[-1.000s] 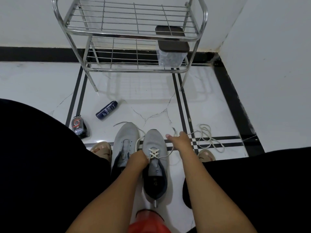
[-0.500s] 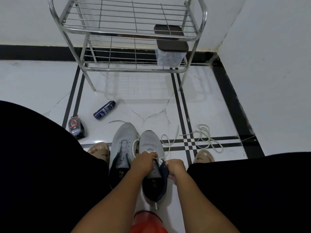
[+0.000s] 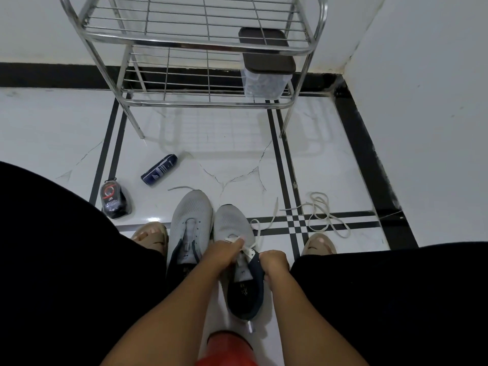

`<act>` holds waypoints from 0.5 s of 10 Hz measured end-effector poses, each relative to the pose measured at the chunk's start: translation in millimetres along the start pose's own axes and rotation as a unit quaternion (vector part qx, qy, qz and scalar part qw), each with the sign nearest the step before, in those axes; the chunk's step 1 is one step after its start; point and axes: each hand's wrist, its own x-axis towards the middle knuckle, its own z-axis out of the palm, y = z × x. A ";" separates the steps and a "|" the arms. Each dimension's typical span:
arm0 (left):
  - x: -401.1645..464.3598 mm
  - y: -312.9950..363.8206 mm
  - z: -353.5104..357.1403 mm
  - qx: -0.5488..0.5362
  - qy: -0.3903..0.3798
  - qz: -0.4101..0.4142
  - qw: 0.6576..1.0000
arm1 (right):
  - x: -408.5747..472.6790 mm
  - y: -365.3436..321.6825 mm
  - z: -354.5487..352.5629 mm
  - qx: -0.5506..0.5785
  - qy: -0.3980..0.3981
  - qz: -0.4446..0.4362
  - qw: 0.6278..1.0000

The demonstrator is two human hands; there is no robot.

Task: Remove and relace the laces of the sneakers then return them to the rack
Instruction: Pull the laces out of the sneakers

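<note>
While both hands work at the right sneaker (image 3: pixel 232 228), the left hand (image 3: pixel 223 253) pinches the white lace (image 3: pixel 257 228) at the eyelets over the tongue, fingers curled tight on it. The right hand (image 3: pixel 274 262) is clenched on the dark collar edge of the same shoe, on its right side; whether it also holds a lace end I cannot tell. This sneaker lies on the white tiled floor (image 3: pixel 237 159) between the person's knees, toe pointing toward the rack, with a few crossings of lace in place and the free end trailing off to the right. Just beside it, touching on its left, lies the left sneaker (image 3: pixel 191 215), grey, unlaced. A loose lace (image 3: pixel 320 215) is coiled on the floor to the right, well apart from the shoes.

Further back, the metal rack (image 3: pixel 184 43) stands against the wall. On its lower shelf, at the right, sits a clear plastic container (image 3: pixel 264 83) with a dark lid (image 3: pixel 266 52); something greyish shows inside, too blurred to identify. A dark blue tube (image 3: pixel 159 170) lies on the floor left of the shoes, and a small black bottle (image 3: pixel 113 199) lies nearer the left knee.
</note>
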 end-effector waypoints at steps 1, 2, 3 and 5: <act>-4.2 5.7 10.9 0.289 0.139 0.086 0.943 | -3.8 -5.9 -3.9 -0.142 0.004 -0.083 0.986; -9.9 18.2 17.1 0.282 0.150 0.130 0.938 | 1.4 -1.7 2.2 -0.046 0.009 -0.012 0.999; -2.9 22.7 -9.0 -0.307 0.163 -0.064 0.935 | 5.5 -1.3 -4.1 -0.151 0.003 -0.027 0.988; 12.1 16.8 -51.7 -0.392 0.110 -0.035 0.913 | 23.8 7.9 5.6 -0.036 0.018 -0.021 0.999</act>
